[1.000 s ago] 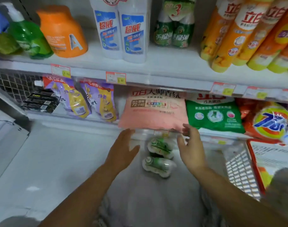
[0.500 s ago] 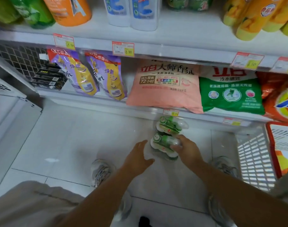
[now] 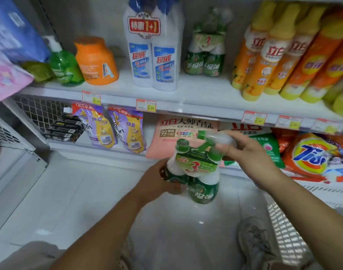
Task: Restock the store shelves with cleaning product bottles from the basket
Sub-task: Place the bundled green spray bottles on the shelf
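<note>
One pack of green bottles [image 3: 194, 170] is held over the white floor [image 3: 69, 191], in front of full shelves [image 3: 196, 96].
The left hand [image 3: 157, 178] wraps its bottom; the right hand [image 3: 244, 151] curls round its top; a white basket [image 3: 283, 236] sits right.

Head-worn view, forward-down, near shelves [image 3: 198, 95]

We identify the place as a retail shop, in its cleaning-products aisle. Our reference is the upper shelf [image 3: 201, 94]. Printed price tags [image 3: 146, 105] run along its front edge. On it stand rows of branded orange detergent bottles [image 3: 268, 61] and a white twin pack [image 3: 154, 61] banded "1+1". Below it lie washing powder bags [image 3: 311, 154] and refill pouches [image 3: 125, 131].
</note>
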{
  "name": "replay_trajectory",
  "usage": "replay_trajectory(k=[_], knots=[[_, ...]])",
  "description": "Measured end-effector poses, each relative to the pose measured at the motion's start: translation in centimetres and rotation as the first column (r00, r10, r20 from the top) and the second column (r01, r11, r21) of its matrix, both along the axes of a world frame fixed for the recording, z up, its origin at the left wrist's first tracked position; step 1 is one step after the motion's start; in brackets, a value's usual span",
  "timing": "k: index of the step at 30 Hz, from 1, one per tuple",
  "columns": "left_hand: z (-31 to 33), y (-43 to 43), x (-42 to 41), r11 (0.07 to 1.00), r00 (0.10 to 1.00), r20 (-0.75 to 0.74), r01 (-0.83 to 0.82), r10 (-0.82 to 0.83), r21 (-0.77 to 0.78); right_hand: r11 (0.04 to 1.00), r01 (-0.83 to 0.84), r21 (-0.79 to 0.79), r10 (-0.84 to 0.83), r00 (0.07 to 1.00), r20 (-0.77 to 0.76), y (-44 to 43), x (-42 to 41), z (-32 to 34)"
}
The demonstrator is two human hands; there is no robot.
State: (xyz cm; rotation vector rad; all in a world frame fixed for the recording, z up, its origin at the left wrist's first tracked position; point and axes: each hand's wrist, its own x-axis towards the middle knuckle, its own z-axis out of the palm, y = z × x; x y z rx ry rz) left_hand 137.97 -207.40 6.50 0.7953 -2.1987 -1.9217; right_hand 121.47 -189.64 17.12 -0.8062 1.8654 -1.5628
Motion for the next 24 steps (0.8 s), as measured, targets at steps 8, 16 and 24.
replay_trajectory(k=[8, 16, 24], knots=[[8.9, -2.3, -5.9, 0.992, 0.96, -0.266, -0.107, 0.087, -0.06, 0.989, -0.054, 0.138, 0.084, 0.971, -0.223, -1.5, -2.4, 2.2], [12.7, -8.3, -15.4, 0.913, 0.942, -0.333, -0.166, 0.035, -0.373, 0.996, 0.077, -0.047, -0.089, 0.927, -0.365, -8.5, -11.1, 4.1], [10.3, -11.7, -20.0, 0.839, 0.943, -0.317, -0.256, 0.106, -0.48, 0.997, 0.065, -0.04, -0.075, 0.942, -0.328, -12.8, -17.6, 1.8]])
